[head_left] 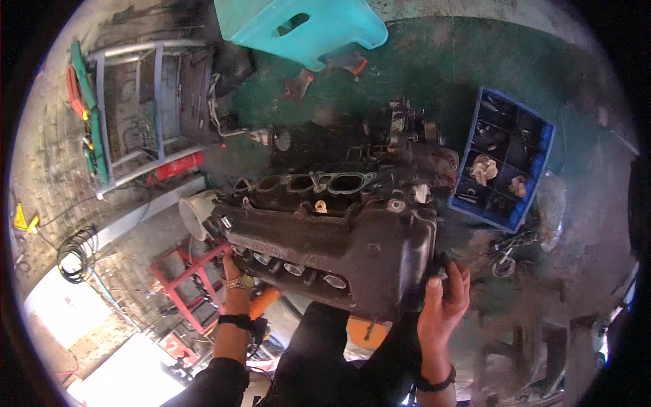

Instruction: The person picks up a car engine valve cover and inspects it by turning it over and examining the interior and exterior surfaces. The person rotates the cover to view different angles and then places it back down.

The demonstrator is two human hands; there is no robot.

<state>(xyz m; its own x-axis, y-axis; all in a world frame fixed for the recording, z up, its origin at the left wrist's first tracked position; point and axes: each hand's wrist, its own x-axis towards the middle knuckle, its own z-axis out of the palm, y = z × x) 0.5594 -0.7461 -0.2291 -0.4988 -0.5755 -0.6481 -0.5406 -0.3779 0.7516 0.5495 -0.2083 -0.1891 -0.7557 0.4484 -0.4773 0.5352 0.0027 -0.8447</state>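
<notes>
A dark, grimy engine (319, 237) lies across the middle in front of my knees. Its valve cover (400, 251) faces me, with a row of round holes along the near side. Several oval ports open on the far side. My left hand (234, 271), wearing a watch, reaches to the engine's left end, where its fingers are hidden behind the cover's edge. By the right end, my right hand (444, 302) has its thumb and curled fingers closed around a small dark piece (442, 266), too unclear to name. Whether that piece is loose or part of the engine, I cannot tell.
A blue divided parts box (468, 203) holding small parts and crumpled paper stands at the right. Loose metal parts (505, 264) lie nearer. A turquoise plastic stool (305, 34) is at the top, a ladder (159, 102) at the far left, a red frame (180, 271) at left.
</notes>
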